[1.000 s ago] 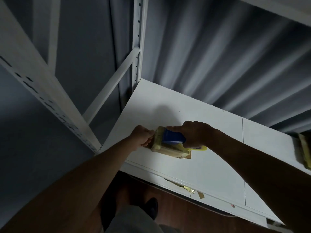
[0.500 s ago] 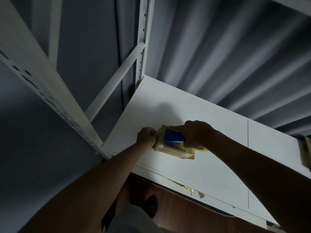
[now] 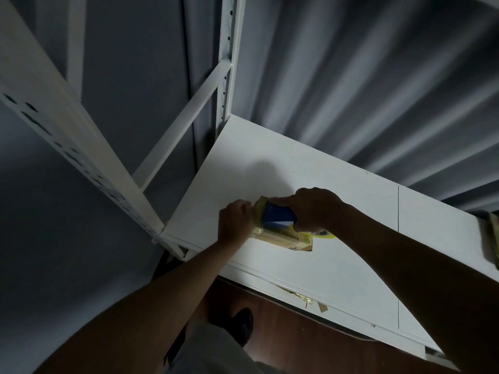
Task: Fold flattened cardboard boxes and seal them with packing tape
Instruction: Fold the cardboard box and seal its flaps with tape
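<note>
the small box (image 3: 283, 236) sits on the white worktop (image 3: 337, 271) a little left of the frame's centre, and both my hands are on it. its long axis runs from upper left to lower right in the frame, and it is already wrapped in glossy yellowish tape. my left hand (image 3: 234, 225) is at the box's upper-left end, fingers curled against that end face, gripping or pressing it; i cannot tell how far round they reach. my right hand (image 3: 313, 209) comes over the top from the right, fingers curled round the blue dispenser (image 3: 278, 220), which rests on the box's upper face. a bit of yellow (image 3: 325, 234), likely the tape roll, peeks out under that hand toward the lower right. so the dispenser lies between my two hands, and the left hand is at the end nearest the frame's left. i judge the coming move is a run of tape along that long axis, the left hand bracing the end while the right drags the dispenser; the pull would go toward the lower right, away from the braced end. at the far right edge of the frame another taped bundle (image 3: 491, 238) lies on the worktop, well apart.
</note>
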